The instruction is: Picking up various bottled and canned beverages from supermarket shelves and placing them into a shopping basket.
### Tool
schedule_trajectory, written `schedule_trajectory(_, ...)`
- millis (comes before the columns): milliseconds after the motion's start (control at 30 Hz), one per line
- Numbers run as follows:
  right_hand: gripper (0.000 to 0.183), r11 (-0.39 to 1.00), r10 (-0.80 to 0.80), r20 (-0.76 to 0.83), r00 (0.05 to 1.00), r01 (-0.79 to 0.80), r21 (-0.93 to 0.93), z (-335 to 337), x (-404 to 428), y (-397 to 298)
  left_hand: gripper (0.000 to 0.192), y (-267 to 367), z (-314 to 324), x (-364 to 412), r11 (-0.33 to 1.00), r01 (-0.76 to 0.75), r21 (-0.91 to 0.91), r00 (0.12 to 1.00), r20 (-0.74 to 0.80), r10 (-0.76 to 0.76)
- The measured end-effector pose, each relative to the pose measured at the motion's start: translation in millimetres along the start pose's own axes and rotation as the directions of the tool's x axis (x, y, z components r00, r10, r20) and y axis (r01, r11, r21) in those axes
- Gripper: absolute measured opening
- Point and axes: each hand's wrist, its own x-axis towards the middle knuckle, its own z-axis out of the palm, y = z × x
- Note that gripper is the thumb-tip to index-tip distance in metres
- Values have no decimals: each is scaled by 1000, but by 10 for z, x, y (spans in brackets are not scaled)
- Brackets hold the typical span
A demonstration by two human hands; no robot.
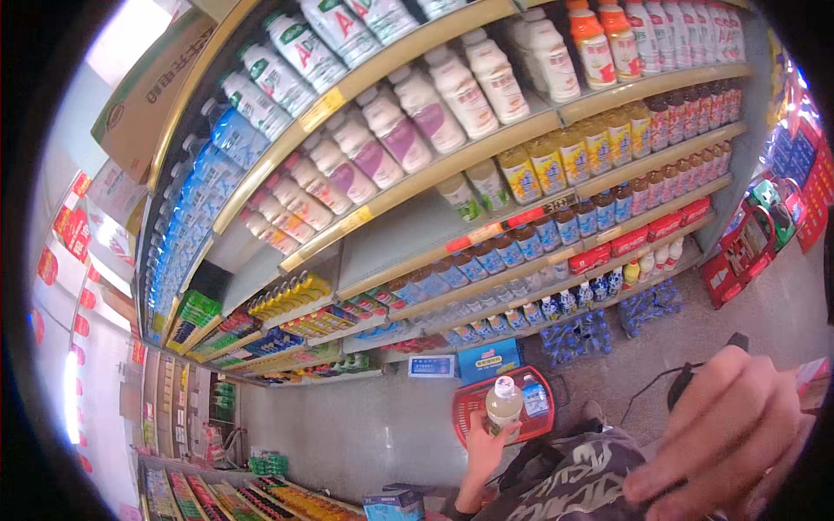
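Observation:
My left hand (485,443) is closed around a plastic bottle (503,398) with a white cap and a pale, cloudy drink inside. It holds the bottle upright above a red shopping basket (461,417) on the floor. In that basket lies another bottle (535,396) with a light blue label. My right hand (723,430) is large and blurred at the right, close to the camera, its fingers partly curled. A dark object (681,387) with a thin cord shows beside it; whether the hand holds anything is hidden.
Long shelves (449,163) of bottled drinks run across the view, with a bare stretch on one middle shelf (391,238). Blue cartons (488,361) and shrink-wrapped bottle packs (576,337) stand on the floor by the basket. Red gift boxes (739,260) are at right, a shopping trolley (221,443) at lower left.

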Motion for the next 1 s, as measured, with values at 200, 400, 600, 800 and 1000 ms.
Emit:
schedule_trajectory(200, 29, 994, -105, 29, 994, 105, 3, -332, 95, 45, 67, 170, 265, -19, 1000, 2, -27, 999, -51, -3)
schedule_trajectory(400, 25, 967, -255, 88, 963, 253, 39, -416, 247, 84, 61, 535, 303, 4, 991, 64, 119, 998, -16, -63)
schedule_trajectory(600, 19, 993, -75, 54, 996, 70, 97, -211, 481, 34, 59, 871, 283, 86, 999, 29, 30, 997, -66, -27)
schedule_trajectory(800, 25, 918, -366, 230, 902, 310, 246, 33, 527, 12, 59, 689, 72, 208, 997, -13, 80, 1000, -15, 14)
schedule_trajectory(1000, 39, 980, 111, 236, 965, -66, -190, 608, 4, 795, 57, 289, -292, 486, 977, -23, -213, 1000, -19, 19)
